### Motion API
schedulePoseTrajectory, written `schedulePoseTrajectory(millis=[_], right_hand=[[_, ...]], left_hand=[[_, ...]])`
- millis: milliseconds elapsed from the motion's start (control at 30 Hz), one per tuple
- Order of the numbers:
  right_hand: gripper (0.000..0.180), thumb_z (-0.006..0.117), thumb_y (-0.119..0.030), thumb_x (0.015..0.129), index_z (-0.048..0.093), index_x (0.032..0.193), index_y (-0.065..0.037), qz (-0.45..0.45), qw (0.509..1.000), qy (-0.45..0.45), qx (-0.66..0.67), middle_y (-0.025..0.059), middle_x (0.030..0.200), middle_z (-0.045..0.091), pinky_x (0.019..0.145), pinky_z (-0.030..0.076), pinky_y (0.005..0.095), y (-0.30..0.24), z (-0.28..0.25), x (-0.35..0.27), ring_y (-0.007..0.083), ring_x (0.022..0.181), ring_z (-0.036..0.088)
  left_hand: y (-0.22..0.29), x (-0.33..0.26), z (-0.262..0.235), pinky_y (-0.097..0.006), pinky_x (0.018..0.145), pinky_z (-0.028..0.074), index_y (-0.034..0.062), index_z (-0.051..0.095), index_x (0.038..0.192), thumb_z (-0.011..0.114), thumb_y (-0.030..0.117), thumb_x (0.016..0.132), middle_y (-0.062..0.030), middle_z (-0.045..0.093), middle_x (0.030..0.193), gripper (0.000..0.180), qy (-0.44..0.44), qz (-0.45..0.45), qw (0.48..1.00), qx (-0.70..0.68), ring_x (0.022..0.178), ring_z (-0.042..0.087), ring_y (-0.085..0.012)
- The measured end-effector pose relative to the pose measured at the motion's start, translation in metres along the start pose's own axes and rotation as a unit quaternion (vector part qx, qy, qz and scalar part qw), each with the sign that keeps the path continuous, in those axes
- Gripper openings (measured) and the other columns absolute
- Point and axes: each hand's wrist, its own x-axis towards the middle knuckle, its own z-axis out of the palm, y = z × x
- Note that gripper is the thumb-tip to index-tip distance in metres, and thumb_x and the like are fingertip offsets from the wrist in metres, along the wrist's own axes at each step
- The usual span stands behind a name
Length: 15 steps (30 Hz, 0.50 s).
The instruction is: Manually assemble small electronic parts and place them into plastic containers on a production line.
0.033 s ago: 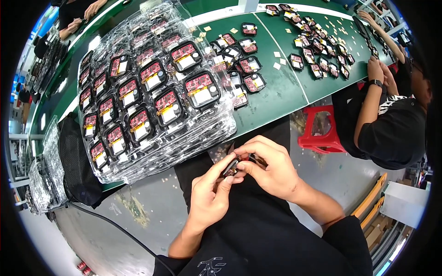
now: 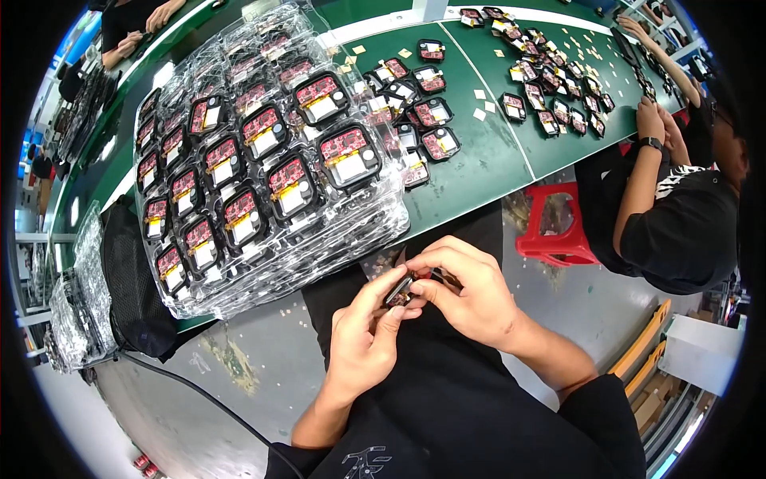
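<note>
A small black-rimmed electronic unit (image 2: 399, 292) is held on the wearer's side of the stack of clear, shiny plastic trays (image 2: 319, 261), apart from it, tilted. Bare left hand (image 2: 363, 343): grip nearly closed, pinching the unit, presumably to steady it. Bare right hand (image 2: 471, 291): thumb and fingers closed on its opposite side, likely for fine control; exact contact partly hidden. Rounded-square black-framed modules with red circuit boards (image 2: 291, 185) sit in the stack's pockets, apparently for separation; others lie loose on the green worktop (image 2: 479, 177) right of it.

The small dark device (image 2: 400, 292) between the left hand (image 2: 363, 339) and the right hand (image 2: 476, 297) shifts barely, if at all. Any finger movement is too slight to tell.
</note>
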Motion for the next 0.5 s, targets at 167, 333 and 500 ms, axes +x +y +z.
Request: schedulePoseTrajectory(millis=[167, 333, 500], right_hand=[[0.017, 0.069, 0.007, 0.092, 0.067, 0.108, 0.003, 0.001, 1.0, -0.002, -0.026, 0.014, 0.103, 0.065, 0.072, 0.059, 0.0362, 0.0, 0.002, -0.002, 0.0274, 0.083, 0.073], [0.015, 0.069, 0.006, 0.091, 0.066, 0.106, 0.003, -0.012, 0.999, -0.021, -0.048, 0.0139, 0.099, 0.065, 0.069, 0.057, 0.0365, 0.003, -0.004, 0.001, 0.0271, 0.08, 0.072], [0.013, 0.07, 0.005, 0.091, 0.064, 0.102, 0.003, 0.033, 0.998, -0.035, -0.027, 0.0147, 0.09, 0.063, 0.066, 0.054, 0.0351, -0.002, -0.009, 0.002, 0.0281, 0.073, 0.068]], left_hand=[[0.009, 0.001, 0.002, -0.035, 0.091, 0.063, -0.003, 0.041, 0.15, 0.057, -0.009, 0.101, -0.021, 0.072, 0.123, 0.051, 0.019, -0.009, 0.999, 0.039, 0.103, 0.075, -0.024], [0.017, 0.004, 0.003, -0.035, 0.092, 0.063, -0.0033, 0.034, 0.156, 0.056, -0.007, 0.103, -0.0206, 0.072, 0.123, 0.057, -0.007, -0.017, 0.992, 0.122, 0.105, 0.074, -0.0244], [0.01, 0.008, 0.002, -0.036, 0.091, 0.063, -0.0025, 0.03, 0.159, 0.054, -0.007, 0.104, -0.0193, 0.073, 0.12, 0.06, 0.005, -0.039, 0.999, 0.02, 0.103, 0.074, -0.024]])
